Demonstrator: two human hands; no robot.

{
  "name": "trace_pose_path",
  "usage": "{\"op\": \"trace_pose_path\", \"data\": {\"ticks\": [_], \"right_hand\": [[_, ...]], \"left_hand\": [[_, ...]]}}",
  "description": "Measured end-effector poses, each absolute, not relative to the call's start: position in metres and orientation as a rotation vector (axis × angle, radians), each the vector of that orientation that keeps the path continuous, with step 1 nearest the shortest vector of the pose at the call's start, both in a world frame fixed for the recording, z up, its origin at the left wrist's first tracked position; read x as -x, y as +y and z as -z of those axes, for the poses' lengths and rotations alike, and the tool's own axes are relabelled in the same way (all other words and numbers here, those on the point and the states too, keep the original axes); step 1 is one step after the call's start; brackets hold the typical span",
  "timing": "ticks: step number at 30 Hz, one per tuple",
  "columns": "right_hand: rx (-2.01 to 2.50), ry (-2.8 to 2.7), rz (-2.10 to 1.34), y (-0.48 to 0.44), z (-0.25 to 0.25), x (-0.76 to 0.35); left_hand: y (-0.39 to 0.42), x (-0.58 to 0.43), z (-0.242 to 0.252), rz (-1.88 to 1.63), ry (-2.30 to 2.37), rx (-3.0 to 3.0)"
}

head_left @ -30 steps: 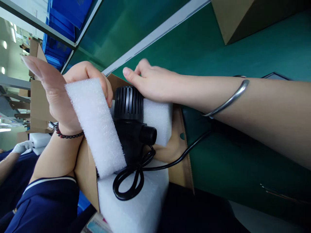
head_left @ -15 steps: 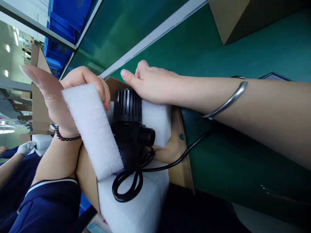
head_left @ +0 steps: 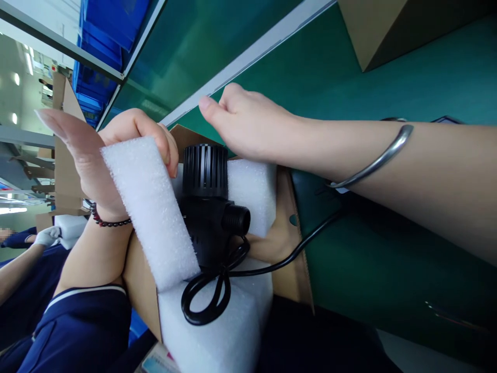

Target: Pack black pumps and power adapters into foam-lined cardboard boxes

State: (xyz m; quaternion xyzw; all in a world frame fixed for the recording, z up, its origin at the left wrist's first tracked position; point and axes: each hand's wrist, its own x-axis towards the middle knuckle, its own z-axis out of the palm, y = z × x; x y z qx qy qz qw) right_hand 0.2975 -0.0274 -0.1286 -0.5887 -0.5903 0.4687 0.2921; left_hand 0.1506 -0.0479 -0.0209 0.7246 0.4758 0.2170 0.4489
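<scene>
We have our two hands apart, on opposite sides of a black device (head_left: 212,223) that sits in an open cardboard box (head_left: 142,290). Our left hand (head_left: 92,166) is behind a white foam strip (head_left: 151,212), its fingers bent beyond the strip's upper end and its thumb stretched away; we cannot tell how firmly it grips the strip, or whether it also touches the box. Our right hand (head_left: 250,122) is loosely curled just above a white foam block (head_left: 254,194), thumb towards the device; its fingertips are hidden from us, so we cannot tell whether it holds anything.

We see a ribbed cap (head_left: 205,171) at the device's upper end and a threaded outlet (head_left: 237,220) on its side. The foam strip leans along the device's left side, covering part of it. Below, a black cable (head_left: 224,270) is bundled in loops over a larger foam piece (head_left: 217,344), and its tail runs past the box onto a green tabletop (head_left: 373,254). We wear a beaded bracelet (head_left: 111,223) on the left wrist and a silver bangle (head_left: 382,163) on the right. Behind, we see blue bins (head_left: 112,20) and a co-worker's gloved hand (head_left: 47,237).
</scene>
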Motion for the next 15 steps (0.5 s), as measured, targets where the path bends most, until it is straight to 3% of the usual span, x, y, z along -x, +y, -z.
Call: {"op": "trace_pose_path", "data": {"ticks": [3,8,15], "right_hand": [[1.564,-1.643,-1.357,-0.029,0.1283,-0.2982],[1.49,-1.566,-1.196,-0.0314,0.127,-0.2997],[1.366,-1.545,-1.221,-0.0325,0.1268,-0.3018]], "left_hand": [[-0.0475,-0.1491,0.0211,-0.524,1.148,-1.805],[-0.0465,-0.1488,0.0213,-0.518,1.168,-1.831],[-0.048,-0.1512,0.0202,-0.534,1.182,-1.784]]}}
